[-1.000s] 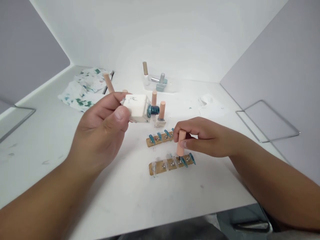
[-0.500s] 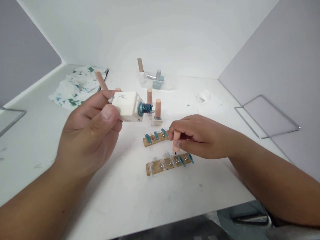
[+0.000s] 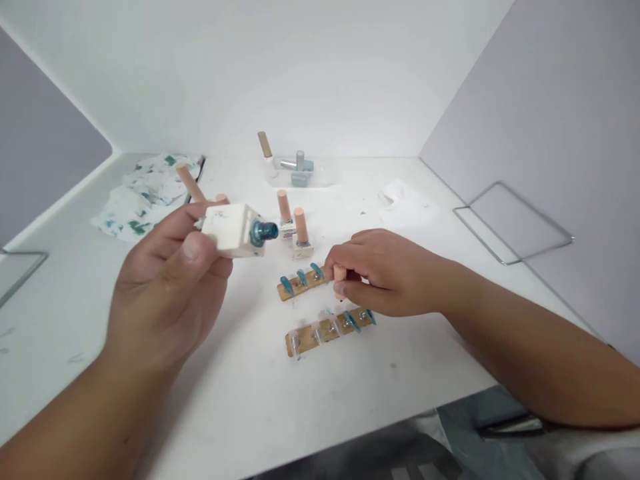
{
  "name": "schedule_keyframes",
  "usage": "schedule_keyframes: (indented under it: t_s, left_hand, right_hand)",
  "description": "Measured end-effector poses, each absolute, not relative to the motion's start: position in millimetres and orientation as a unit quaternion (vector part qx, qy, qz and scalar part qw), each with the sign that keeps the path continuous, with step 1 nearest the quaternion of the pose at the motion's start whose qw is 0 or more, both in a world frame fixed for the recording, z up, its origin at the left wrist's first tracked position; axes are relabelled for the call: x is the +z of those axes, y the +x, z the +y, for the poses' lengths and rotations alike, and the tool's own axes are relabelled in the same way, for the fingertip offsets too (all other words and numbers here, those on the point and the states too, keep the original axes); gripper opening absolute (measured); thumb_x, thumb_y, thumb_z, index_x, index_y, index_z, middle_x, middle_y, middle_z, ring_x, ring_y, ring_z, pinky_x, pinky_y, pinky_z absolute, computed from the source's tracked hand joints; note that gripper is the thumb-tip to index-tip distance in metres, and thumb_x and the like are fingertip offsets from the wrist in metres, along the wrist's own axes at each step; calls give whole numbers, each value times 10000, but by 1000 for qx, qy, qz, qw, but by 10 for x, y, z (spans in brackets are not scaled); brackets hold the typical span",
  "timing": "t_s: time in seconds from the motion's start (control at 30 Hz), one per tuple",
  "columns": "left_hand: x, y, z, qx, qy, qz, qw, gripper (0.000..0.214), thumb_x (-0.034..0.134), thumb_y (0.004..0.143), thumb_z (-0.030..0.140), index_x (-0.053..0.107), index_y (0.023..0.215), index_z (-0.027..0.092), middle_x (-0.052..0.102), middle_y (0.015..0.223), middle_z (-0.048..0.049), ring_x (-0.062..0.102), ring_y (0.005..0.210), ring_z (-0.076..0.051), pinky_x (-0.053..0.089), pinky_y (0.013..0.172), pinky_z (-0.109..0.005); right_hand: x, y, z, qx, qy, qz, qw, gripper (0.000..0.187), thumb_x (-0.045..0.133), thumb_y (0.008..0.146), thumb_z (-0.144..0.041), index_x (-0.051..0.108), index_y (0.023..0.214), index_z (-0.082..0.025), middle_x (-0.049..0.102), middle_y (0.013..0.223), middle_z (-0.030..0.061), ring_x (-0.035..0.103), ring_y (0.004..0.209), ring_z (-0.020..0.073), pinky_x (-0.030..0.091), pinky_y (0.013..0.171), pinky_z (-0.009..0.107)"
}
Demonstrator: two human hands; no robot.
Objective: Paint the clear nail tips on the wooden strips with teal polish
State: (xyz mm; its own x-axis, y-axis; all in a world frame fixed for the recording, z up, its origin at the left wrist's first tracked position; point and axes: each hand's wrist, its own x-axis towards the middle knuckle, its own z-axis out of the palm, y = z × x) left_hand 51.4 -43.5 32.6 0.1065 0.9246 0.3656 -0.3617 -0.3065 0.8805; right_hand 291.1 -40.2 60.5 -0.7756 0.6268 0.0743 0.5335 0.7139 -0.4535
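Note:
My left hand (image 3: 170, 287) is closed round a white square nail polish bottle (image 3: 231, 230), tilted sideways with its teal-stained open neck (image 3: 263, 231) pointing right. My right hand (image 3: 385, 270) pinches a peach brush cap (image 3: 340, 281), its dark brush tip just above the near wooden strip (image 3: 327, 329). That strip carries false nails, some clear at its left and some teal at its right. A second wooden strip (image 3: 300, 283) with teal nails lies just behind, partly hidden by my right hand.
Two capped polish bottles (image 3: 295, 230) stand behind the strips. A clear tray (image 3: 300, 172) with more bottles sits at the back. Teal-stained paper towels (image 3: 143, 193) lie at back left, a white tissue (image 3: 405, 203) at back right. Wire frames (image 3: 513, 223) rest against the side walls.
The view has shifted, so everything sits further left. My left hand lowered the bottle slightly. My right hand drew the brush a little up from the near strip.

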Motion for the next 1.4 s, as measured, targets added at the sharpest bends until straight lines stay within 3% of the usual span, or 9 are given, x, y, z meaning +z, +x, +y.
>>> schedule_keyframes:
  t_s: [0.13, 0.23, 0.33, 0.6, 0.73, 0.97, 1.17, 1.4]
  left_hand:
    - [330, 506, -434, 618, 520, 288, 515, 305, 625, 797, 344, 659, 1031, 151, 646, 984, -61, 567, 1003, -231, 430, 979, -359]
    - [332, 489, -421, 617, 508, 298, 521, 305, 643, 775, 345, 656, 1006, 146, 640, 994, -65, 563, 960, -222, 441, 946, -354]
    - [332, 486, -412, 615, 505, 306, 522, 300, 636, 771, 333, 656, 1010, 152, 632, 992, -57, 554, 934, -211, 440, 935, -344]
    - [313, 489, -402, 596, 509, 313, 536, 239, 654, 756, 360, 680, 948, 220, 633, 937, -14, 526, 906, -176, 447, 854, -275]
    - [299, 482, -399, 590, 513, 310, 542, 271, 657, 755, 366, 667, 975, 208, 622, 930, -36, 525, 908, -185, 438, 859, -277]
    - [319, 543, -461, 581, 524, 325, 531, 292, 666, 751, 413, 655, 974, 225, 591, 862, -7, 518, 797, -131, 430, 786, -229]
    - [421, 600, -610, 516, 573, 353, 530, 358, 697, 713, 425, 644, 989, 204, 587, 834, -38, 512, 801, -182, 406, 753, -273]
    - [457, 638, -785, 456, 634, 347, 519, 356, 641, 760, 431, 602, 1059, 242, 561, 859, -43, 489, 788, -192, 395, 715, -290]
  right_hand:
    - [585, 2934, -413, 247, -279, -920, 123, 95, 432, 810, -159, 440, 722, -193, 517, 580, -61, 384, 496, 66, 302, 576, 236]
    - [572, 2940, -430, 182, -302, -927, 129, 163, 442, 807, -190, 377, 657, -191, 458, 545, -67, 313, 482, 67, 282, 577, 247]
    - [570, 2957, -452, 155, -316, -923, 155, 146, 423, 810, -175, 403, 666, -190, 501, 568, -54, 330, 485, 73, 300, 610, 262]
    - [570, 3065, -507, 189, -301, -883, 307, 74, 459, 820, -169, 528, 798, -182, 637, 675, -24, 475, 552, 83, 381, 644, 266]
    - [545, 3155, -546, 283, -323, -817, 385, 79, 518, 830, -235, 573, 858, -185, 673, 748, 4, 525, 618, 99, 417, 622, 260]
    - [317, 3375, -773, 302, -364, -713, 517, 107, 545, 841, -268, 554, 926, -203, 576, 773, 5, 560, 694, 118, 461, 622, 267]
    - [168, 3397, -1115, 351, -370, -681, 525, 88, 572, 816, -263, 553, 877, -202, 591, 765, 22, 588, 676, 142, 479, 601, 287]
    - [116, 3249, -1341, 386, -396, -654, 516, 51, 547, 807, -222, 522, 849, -210, 605, 769, 33, 567, 675, 148, 460, 597, 287]
